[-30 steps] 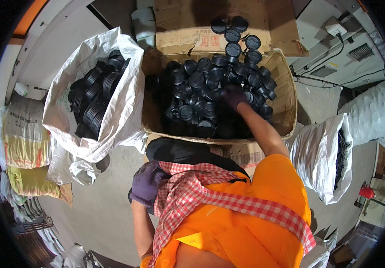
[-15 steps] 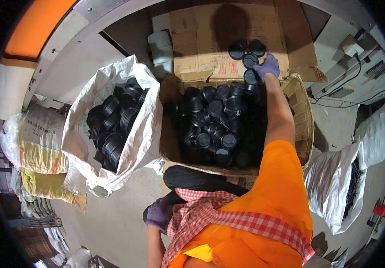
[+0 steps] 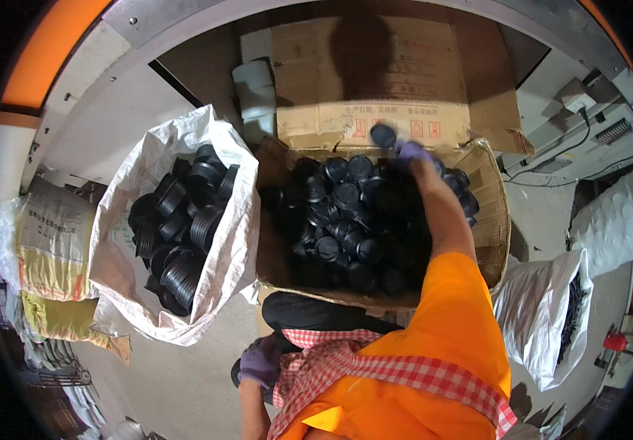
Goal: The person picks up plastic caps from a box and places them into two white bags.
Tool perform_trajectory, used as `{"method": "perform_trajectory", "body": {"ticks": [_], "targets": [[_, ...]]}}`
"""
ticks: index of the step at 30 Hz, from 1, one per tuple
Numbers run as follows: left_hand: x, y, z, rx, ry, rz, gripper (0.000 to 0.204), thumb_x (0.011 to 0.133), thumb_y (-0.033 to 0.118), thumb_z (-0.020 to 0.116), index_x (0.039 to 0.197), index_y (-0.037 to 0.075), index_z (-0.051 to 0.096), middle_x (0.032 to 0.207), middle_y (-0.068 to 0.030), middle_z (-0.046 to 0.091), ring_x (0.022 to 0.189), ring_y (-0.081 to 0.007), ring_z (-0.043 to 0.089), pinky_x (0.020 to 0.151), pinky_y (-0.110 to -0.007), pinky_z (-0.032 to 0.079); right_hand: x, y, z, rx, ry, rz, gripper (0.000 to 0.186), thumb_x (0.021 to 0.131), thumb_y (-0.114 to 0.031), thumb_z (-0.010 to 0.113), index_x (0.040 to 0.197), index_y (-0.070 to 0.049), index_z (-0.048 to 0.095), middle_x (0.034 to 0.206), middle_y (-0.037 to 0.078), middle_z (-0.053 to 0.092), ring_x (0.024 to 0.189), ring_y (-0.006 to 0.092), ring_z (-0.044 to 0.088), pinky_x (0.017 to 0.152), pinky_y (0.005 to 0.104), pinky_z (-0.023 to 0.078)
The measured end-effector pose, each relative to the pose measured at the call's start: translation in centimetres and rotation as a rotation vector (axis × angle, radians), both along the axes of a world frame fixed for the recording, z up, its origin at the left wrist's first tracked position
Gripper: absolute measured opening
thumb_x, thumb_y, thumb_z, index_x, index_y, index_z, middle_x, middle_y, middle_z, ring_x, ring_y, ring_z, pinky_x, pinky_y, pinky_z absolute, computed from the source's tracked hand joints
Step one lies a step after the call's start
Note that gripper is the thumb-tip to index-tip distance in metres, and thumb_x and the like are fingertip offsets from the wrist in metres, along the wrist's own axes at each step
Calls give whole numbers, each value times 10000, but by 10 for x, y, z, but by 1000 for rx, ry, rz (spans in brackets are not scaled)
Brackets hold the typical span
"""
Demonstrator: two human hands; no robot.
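Note:
My right hand (image 3: 413,152), in a purple glove, is smeared by motion over the far side of an open cardboard box (image 3: 492,213). Right beside its fingertips is a round black lid (image 3: 383,136), in front of the box's raised far flap. Whether the fingers grip that lid cannot be made out. Below the hand, a heap of black lids (image 3: 346,194) fills much of the box. My left hand (image 3: 261,361), gloved in purple too, rests at my knee by the checked apron, its fingers mostly hidden.
Left of the box stands a white woven sack (image 3: 228,271) holding black ring-shaped parts (image 3: 184,213). Another white sack (image 3: 536,315) with dark pieces lies at the right. A power cable (image 3: 588,136) hangs behind the box. Stacked bags (image 3: 56,249) are at the far left.
My right hand has come back from the raised flap toward the box and a little left. Several lids that lay by it there are gone from the flap. The left hand stays at the knee.

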State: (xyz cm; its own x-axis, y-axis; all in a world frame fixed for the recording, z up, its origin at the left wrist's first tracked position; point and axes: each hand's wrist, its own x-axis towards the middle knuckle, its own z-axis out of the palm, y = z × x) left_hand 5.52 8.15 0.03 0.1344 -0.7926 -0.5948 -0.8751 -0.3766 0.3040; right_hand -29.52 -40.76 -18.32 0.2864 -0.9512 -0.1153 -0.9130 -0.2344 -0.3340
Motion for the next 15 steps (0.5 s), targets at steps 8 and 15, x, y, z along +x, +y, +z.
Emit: {"method": "perform_trajectory", "body": {"ticks": [8,15], "targets": [[-8,-25,21,-349,189,33,339,767,146,618,1082,26,585,1032,-196,615,946,-385,583,834,-401,471,11,184,59,130,87,-36,259,777,-313,586,949,-131,653,1114,177,541,1068,370,499,900,456,409],[-71,-86,39,-774,841,519,577,772,75,680,1287,-15,434,1162,-132,530,1058,-224,517,922,-313,402,76,238,185,-517,-283,537,142,708,-245,645,770,-119,626,932,94,574,949,306,511,846,432,390]]}}
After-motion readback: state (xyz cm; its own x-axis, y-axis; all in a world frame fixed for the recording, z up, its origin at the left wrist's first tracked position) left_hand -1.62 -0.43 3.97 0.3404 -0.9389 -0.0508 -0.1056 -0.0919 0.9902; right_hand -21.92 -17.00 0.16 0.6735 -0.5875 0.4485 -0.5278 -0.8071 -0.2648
